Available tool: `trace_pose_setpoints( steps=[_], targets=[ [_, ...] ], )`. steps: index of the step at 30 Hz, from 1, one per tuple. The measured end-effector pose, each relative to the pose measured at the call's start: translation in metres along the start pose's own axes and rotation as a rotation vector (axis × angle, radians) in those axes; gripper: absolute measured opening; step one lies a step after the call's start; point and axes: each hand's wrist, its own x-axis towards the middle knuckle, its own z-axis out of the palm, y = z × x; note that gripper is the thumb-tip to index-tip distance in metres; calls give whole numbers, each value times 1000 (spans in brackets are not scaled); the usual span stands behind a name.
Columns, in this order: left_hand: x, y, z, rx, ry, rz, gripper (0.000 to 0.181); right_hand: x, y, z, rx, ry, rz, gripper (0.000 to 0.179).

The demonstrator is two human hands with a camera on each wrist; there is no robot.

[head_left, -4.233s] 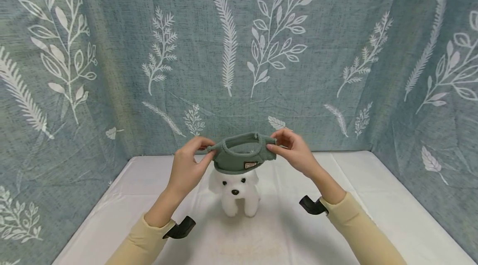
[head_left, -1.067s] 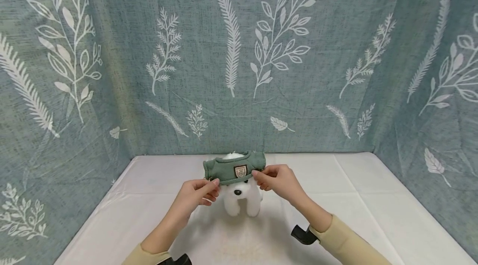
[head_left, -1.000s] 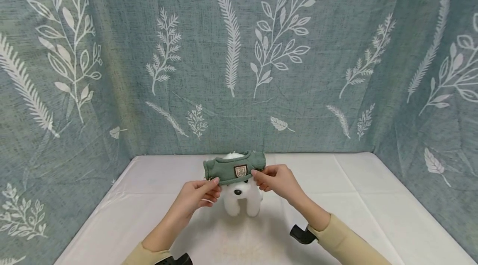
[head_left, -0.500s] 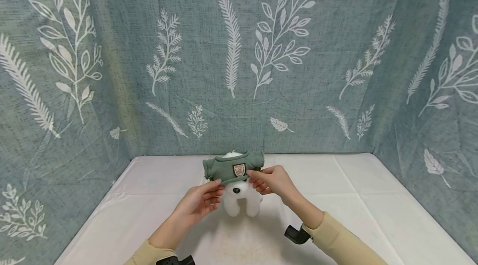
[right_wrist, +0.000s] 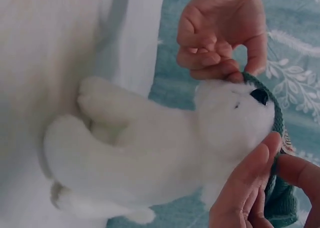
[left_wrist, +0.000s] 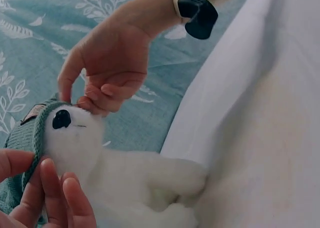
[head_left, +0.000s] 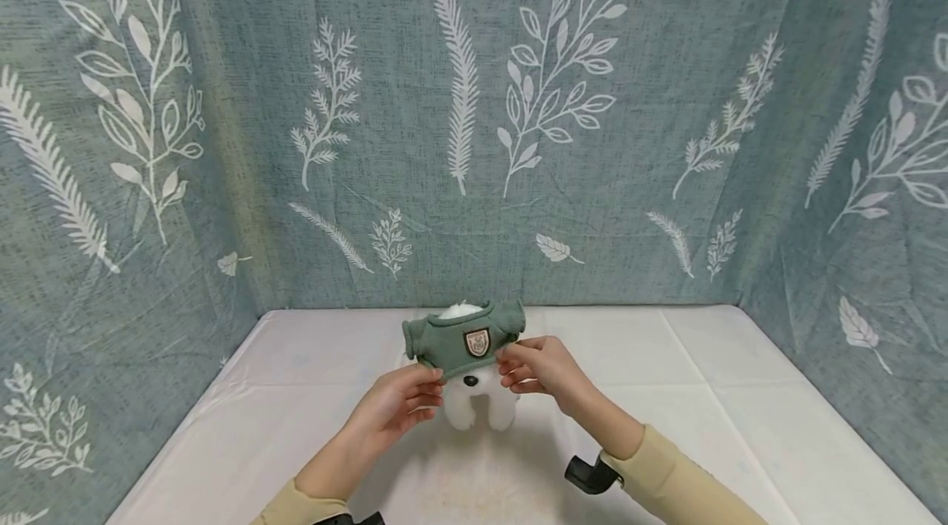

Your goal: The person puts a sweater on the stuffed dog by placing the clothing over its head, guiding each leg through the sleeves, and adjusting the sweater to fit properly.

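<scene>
A small green knitted sweater [head_left: 452,346] with a shield patch sits over the head of a white plush dog [head_left: 481,403]. White fur shows through its neck opening, and the dog's eyes are covered; the black nose pokes out just under the hem. My left hand [head_left: 396,406] pinches the hem at its left side between thumb and fingers. On the other side my right hand [head_left: 544,373] pinches the hem near the patch. In the left wrist view the hem of the sweater [left_wrist: 37,133] runs right above the nose.
The dog stands on a white cloth-covered table [head_left: 637,393]. Behind and at both sides hangs a blue-green curtain [head_left: 415,138] with white leaf prints. A black wrist camera [head_left: 591,476] is strapped at the right sleeve.
Earlier, the sweater was held above the dog's head with its eyes showing. It has come down over the eyes, and over the last half second both hands have drawn the hem slightly lower.
</scene>
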Motion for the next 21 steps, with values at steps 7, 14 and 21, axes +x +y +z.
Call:
trace_pose_setpoints(
  steps=[7, 14, 21],
  targets=[
    [1, -1, 0, 49, -18, 10, 14, 2, 3, 1, 3, 37, 2, 31],
    [0, 1, 2, -23, 22, -37, 12, -1, 7, 4, -42, 39, -63, 20],
    [-1, 2, 7, -90, 104, -52, 14, -6, 10, 3, -104, -7, -171, 19]
  ],
)
